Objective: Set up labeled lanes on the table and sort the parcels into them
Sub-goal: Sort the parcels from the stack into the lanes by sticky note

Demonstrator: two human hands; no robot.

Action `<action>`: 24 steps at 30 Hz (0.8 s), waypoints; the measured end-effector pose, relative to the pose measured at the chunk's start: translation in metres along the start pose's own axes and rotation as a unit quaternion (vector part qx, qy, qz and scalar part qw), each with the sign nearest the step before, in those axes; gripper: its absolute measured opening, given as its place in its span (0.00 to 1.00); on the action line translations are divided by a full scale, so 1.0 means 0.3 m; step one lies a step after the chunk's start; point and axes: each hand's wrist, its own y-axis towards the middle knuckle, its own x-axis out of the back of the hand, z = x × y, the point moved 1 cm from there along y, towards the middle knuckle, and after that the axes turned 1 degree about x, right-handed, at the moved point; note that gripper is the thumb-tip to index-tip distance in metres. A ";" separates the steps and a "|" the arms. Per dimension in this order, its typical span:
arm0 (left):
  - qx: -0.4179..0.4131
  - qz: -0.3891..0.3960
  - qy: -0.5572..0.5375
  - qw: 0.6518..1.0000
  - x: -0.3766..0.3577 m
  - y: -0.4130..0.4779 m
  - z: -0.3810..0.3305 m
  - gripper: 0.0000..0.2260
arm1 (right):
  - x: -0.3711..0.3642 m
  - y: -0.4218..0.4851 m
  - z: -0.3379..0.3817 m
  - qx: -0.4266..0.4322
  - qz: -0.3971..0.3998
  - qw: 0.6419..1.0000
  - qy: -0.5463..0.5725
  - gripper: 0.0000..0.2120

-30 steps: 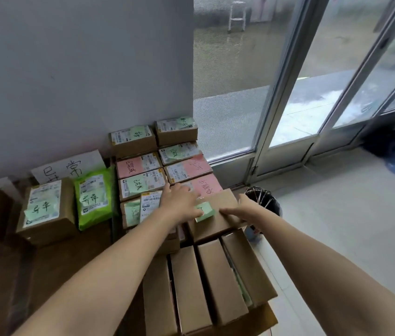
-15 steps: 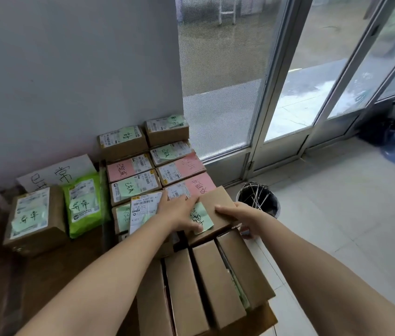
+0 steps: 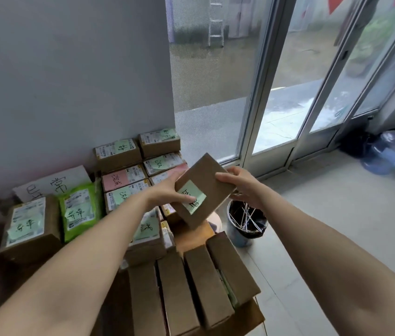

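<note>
While both forearms reach in from the bottom of the frame, the left grip (image 3: 167, 193) and the right grip (image 3: 243, 187) share one brown cardboard parcel (image 3: 206, 178), held tilted in the air at mid-frame, clear of the worktop (image 3: 2, 282). The left grip clasps the parcel's left edge, its thumb lying across a green sticky note (image 3: 192, 197) with handwriting on the parcel's face. The right grip curls its fingers over the right edge, with more fingers underneath.

Below the parcel, at lower centre, four plain brown boxes (image 3: 191, 287) lie side by side. Left of centre, labelled parcels (image 3: 123, 178) with green and pink notes sit in rows running back to the grey wall. Further left lie a green mailer bag (image 3: 80, 209) and a box with a green note (image 3: 28, 225), with a handwritten white paper sign (image 3: 53, 183) behind them.

Right of the worktop, a lined waste bin (image 3: 247, 224) stands on the pale floor before the glass doors (image 3: 286, 93).
</note>
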 end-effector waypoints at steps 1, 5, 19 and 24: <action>-0.001 0.003 -0.010 1.000 0.024 -0.024 -0.009 0.38 | -0.020 0.003 0.028 0.007 0.005 1.000 0.002 0.25; 0.015 -0.019 -0.057 0.998 0.137 -0.139 0.006 0.31 | -0.145 0.021 0.119 0.029 0.037 0.999 0.010 0.23; 0.068 -0.272 -0.340 0.898 0.315 -0.408 0.306 0.35 | -0.668 0.071 0.102 0.069 -0.036 0.980 -0.185 0.06; 0.047 -0.308 -0.333 0.890 0.327 -0.462 0.370 0.29 | -0.806 0.041 0.032 0.014 0.047 0.920 -0.390 0.27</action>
